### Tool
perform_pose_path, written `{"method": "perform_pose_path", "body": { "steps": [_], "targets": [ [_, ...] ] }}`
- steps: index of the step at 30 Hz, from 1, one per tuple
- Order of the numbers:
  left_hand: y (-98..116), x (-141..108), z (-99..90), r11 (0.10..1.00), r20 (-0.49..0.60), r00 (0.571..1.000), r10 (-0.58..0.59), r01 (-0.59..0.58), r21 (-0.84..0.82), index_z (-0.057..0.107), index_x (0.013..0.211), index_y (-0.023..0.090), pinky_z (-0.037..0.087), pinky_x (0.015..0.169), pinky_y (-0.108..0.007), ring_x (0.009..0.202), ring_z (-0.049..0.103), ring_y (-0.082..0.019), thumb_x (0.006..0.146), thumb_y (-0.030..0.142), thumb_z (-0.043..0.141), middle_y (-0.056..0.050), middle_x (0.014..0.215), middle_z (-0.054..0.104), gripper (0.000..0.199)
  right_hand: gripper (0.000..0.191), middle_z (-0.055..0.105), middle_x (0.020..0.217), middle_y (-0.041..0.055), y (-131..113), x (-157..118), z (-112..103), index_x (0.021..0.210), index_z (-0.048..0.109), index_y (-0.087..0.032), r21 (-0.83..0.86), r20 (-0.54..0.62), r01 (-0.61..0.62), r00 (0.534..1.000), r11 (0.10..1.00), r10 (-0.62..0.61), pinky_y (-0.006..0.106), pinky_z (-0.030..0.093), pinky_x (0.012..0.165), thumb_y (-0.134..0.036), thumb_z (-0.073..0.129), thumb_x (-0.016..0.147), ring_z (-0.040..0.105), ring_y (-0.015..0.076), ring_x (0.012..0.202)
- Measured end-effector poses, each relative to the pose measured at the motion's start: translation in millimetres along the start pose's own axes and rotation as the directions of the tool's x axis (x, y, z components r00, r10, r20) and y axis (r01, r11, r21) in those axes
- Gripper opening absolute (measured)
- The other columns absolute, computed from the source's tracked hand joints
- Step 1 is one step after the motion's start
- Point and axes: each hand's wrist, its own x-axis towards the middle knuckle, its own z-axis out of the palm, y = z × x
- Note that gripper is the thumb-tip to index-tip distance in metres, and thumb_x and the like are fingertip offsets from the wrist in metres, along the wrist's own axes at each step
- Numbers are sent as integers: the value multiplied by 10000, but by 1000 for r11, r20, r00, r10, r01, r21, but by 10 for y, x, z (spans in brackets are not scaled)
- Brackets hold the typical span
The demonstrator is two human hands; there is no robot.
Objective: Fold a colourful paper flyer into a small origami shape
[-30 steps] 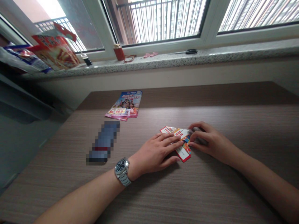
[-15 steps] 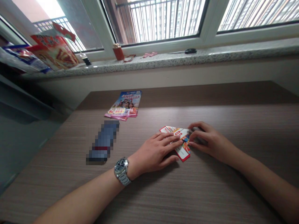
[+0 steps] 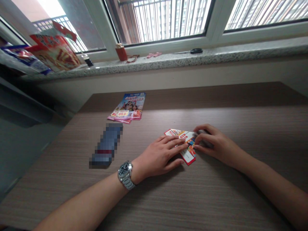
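Observation:
A folded paper leaflet [image 3: 189,157], printed in red, white, orange and blue, lies on the wooden table [image 3: 154,205]. Flat across its left part rests my left hand [image 3: 163,155], fingers stretched out, a metal watch [image 3: 125,173] on its wrist. At the leaflet's right corner the fingers of my right hand [image 3: 211,141] are bent, with the thumb and a fingertip pinched on the edge. The left part of the leaflet is hidden beneath my left hand.
A small stack of printed flyers [image 3: 130,107] lies toward the back left, with a blurred-out dark blue object [image 3: 107,146] nearer me. On the stone windowsill [image 3: 163,62] are scissors [image 3: 196,51], a red lighter-like object [image 3: 121,53] and snack bags [image 3: 56,53].

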Motion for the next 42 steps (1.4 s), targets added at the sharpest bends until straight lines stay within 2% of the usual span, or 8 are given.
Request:
{"method": "perform_pose_path", "body": {
  "steps": [7, 19, 29, 34, 39, 42],
  "targets": [
    [1, -2, 0, 1000, -11, 1000, -3, 3, -5, 422, 1531, 271, 309, 1226, -449, 1450, 414, -249, 1046, 485, 457, -44, 1581, 453, 531, 71, 600, 1176, 114, -4, 5, -9, 858, 690, -231, -11, -1, 32, 999, 999, -32, 443, 544, 904, -282, 693, 907, 635, 267, 1052],
    [1, -2, 2, 1000, -8, 1000, -5, 6, 5, 411, 1537, 284, 304, 1230, -448, 1466, 391, -252, 1051, 493, 440, -21, 1590, 439, 530, 113, 615, 1225, 127, -51, -14, -31, 834, 687, -231, 6, 74, 111, 991, 994, -111, 503, 515, 952, -321, 697, 902, 609, 304, 1125],
    [0, -1, 0, 1000, 1, 1000, -3, 3, 8, 408, 1538, 276, 301, 1233, -438, 1465, 387, -245, 1050, 491, 442, -18, 1595, 432, 534, 110, 583, 1271, 122, -56, -45, -55, 843, 691, -239, 39, 132, 79, 988, 996, -84, 496, 493, 995, -334, 703, 897, 571, 300, 1186],
    [-2, -4, 4, 1000, -4, 1000, -3, 3, 5, 409, 1538, 277, 297, 1235, -442, 1458, 399, -245, 1049, 487, 448, -24, 1593, 436, 534, 98, 584, 1244, 128, -54, -41, -23, 863, 666, -230, 12, 88, 66, 994, 998, -67, 487, 502, 972, -306, 663, 925, 593, 283, 1141],
    [-1, -1, 2, 1000, -6, 1000, 3, -3, -6, 408, 1540, 272, 301, 1231, -448, 1462, 396, -252, 1049, 494, 442, -35, 1584, 448, 539, 118, 586, 1253, 139, -76, -35, -17, 827, 677, -229, -1, 110, 88, 990, 996, -87, 554, 489, 976, -314, 676, 909, 586, 311, 1134],
    [0, -2, 0, 1000, -12, 1000, 2, -2, -10, 415, 1535, 274, 302, 1229, -455, 1458, 402, -256, 1050, 488, 444, -38, 1583, 449, 531, 90, 581, 1289, 132, -75, -47, -19, 832, 690, -238, 4, 134, 85, 987, 996, -85, 623, 418, 1065, -303, 685, 895, 576, 323, 1184]
  ]
}}
